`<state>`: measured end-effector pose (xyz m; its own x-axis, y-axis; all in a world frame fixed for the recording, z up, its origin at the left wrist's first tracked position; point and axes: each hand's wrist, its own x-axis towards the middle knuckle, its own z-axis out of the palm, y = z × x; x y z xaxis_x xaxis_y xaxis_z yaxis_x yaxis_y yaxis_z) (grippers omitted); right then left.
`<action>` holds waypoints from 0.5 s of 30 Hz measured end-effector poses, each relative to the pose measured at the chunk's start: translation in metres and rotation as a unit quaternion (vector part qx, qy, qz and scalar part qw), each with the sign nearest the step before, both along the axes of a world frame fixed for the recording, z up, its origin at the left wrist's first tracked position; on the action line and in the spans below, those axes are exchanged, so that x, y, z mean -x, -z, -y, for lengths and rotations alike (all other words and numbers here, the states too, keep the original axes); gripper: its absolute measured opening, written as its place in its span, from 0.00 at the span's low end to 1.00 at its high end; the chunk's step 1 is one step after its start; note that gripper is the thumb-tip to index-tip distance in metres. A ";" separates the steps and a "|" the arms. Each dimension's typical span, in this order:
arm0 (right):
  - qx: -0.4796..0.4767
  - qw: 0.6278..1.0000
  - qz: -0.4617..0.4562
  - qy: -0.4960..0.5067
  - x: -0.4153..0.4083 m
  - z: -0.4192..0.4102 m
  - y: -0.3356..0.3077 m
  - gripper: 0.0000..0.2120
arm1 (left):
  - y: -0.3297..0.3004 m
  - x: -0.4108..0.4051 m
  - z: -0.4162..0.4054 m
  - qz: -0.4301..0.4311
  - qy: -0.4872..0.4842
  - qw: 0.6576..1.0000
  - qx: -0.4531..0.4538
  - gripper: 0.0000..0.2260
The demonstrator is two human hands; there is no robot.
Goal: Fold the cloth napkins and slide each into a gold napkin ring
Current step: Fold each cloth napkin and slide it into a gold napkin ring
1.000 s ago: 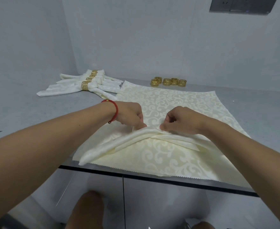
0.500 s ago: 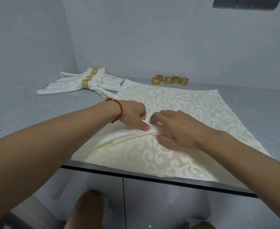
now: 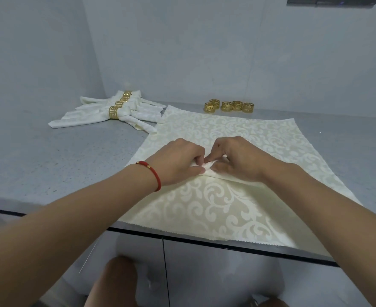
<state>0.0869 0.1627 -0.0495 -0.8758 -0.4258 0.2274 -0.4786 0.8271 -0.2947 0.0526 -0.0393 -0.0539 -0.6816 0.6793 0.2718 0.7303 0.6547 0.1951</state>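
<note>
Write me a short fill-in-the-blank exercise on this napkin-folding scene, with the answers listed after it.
1. The loose gold rings at the back of the counter number ____.
2. The left hand and right hand both pinch a ____ in the spread napkin.
3. The bracelet on the left wrist is ____.

Answers: five; fold; red

The cream damask cloth napkin (image 3: 227,200) looks softly sheened; beyond it, shiny gold metal rings (image 3: 228,106); the speckled grey desk (image 3: 49,160) is matt.
</note>
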 end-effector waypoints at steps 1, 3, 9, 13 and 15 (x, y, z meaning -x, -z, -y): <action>-0.020 1.000 -0.014 -0.001 0.000 0.001 0.000 0.15 | 0.001 0.000 -0.002 -0.005 -0.004 1.000 0.002 0.06; -0.055 0.998 -0.034 0.008 -0.003 0.002 0.000 0.14 | 0.000 0.001 -0.006 0.004 -0.013 1.000 0.002 0.05; -0.053 0.997 -0.059 0.012 -0.009 -0.005 0.007 0.11 | -0.005 0.001 -0.013 0.053 -0.035 0.998 0.001 0.04; 0.038 0.999 -0.025 0.027 0.002 -0.013 0.009 0.05 | -0.019 0.000 -0.015 0.066 -0.023 0.996 0.051 0.08; 0.043 0.999 -0.019 0.020 0.006 -0.013 0.010 0.05 | -0.025 0.000 -0.019 0.056 -0.022 0.996 0.071 0.10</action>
<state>0.0808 0.1758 -0.0595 -0.8815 -0.3684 0.2953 -0.4584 0.8178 -0.3480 0.0529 -0.0200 -0.0293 -0.7326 0.6739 0.0953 0.6787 0.7127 0.1773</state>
